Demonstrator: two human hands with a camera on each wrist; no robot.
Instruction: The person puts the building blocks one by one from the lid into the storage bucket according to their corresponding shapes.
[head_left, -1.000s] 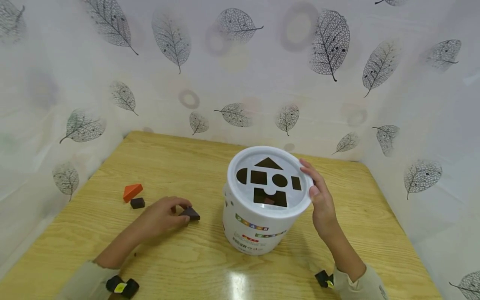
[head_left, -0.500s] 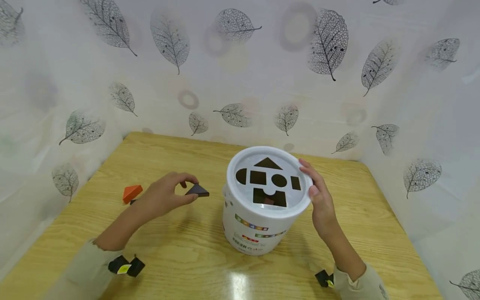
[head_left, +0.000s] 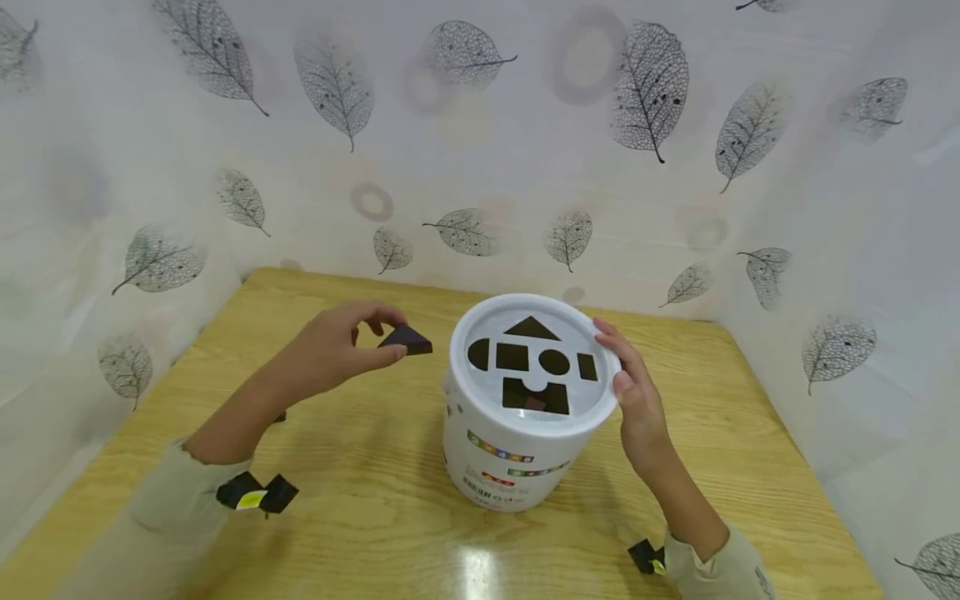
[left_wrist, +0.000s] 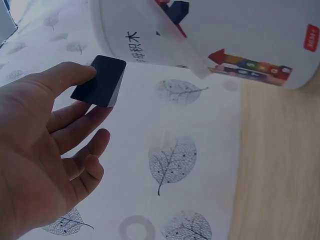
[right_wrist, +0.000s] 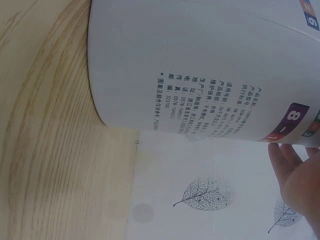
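My left hand [head_left: 330, 354] is raised above the table [head_left: 360, 517] and pinches a dark triangular block [head_left: 406, 339] between thumb and fingertips; the block hangs in the air just left of the bucket's lid [head_left: 534, 364], apart from it. In the left wrist view the block [left_wrist: 99, 80] sits at my fingertips with the remaining fingers loosely curled below it, the bucket's wall behind. My right hand [head_left: 636, 400] rests against the right side of the white bucket [head_left: 504, 454], fingers fairly straight along the lid's rim. The lid carries cut-out holes: a triangle [head_left: 530, 327], half-round, square, circle and notched shapes. The bucket stands upright on the wooden table.
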